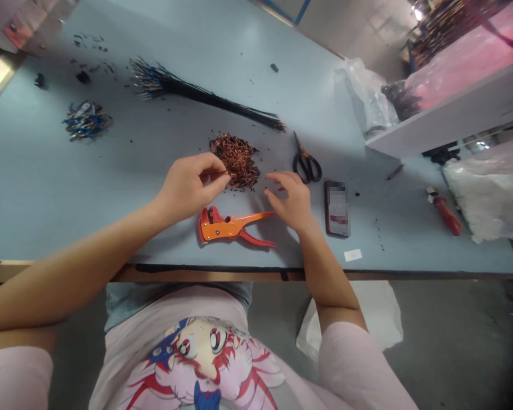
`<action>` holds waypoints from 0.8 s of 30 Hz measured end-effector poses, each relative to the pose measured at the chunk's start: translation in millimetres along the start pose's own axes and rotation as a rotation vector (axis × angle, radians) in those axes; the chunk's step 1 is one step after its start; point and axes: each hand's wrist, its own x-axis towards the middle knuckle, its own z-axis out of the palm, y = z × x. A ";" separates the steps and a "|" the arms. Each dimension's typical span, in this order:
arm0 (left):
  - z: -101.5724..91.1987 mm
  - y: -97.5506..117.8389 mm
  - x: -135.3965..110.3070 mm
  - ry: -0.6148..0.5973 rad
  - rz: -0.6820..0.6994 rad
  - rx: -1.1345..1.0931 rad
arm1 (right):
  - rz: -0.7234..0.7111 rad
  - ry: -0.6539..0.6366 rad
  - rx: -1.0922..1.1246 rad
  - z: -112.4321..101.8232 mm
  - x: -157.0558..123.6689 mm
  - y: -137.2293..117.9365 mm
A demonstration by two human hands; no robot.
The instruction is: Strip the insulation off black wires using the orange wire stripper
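Observation:
My left hand point(196, 181) is at the left edge of a pile of short copper-coloured wire pieces point(238, 159), its thumb and forefinger pinched together. Whatever lies between those fingertips is too small to make out. To the right of the pile, my right hand point(291, 198) has its fingers and thumb apart, holding nothing. Orange wire strippers point(224, 229) with red parts lie on the table below the pile, their handle ends pointing toward my right hand. Black-handled scissors point(306, 163) rest just beyond my right hand.
Behind the pile stretches a bundle of black wires point(214, 99) with blue-and-metal ends. A heap of blue and silver terminals point(86, 121) sits at left. To the right are a phone point(337, 209), a white label point(353, 255), a red-handled tool point(444, 212) and plastic bags point(487, 193) by a shelf.

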 end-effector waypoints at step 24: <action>8.9 26.2 -10.4 -0.352 -0.534 -0.716 | -0.225 -0.024 -0.001 6.1 -19.2 -56.7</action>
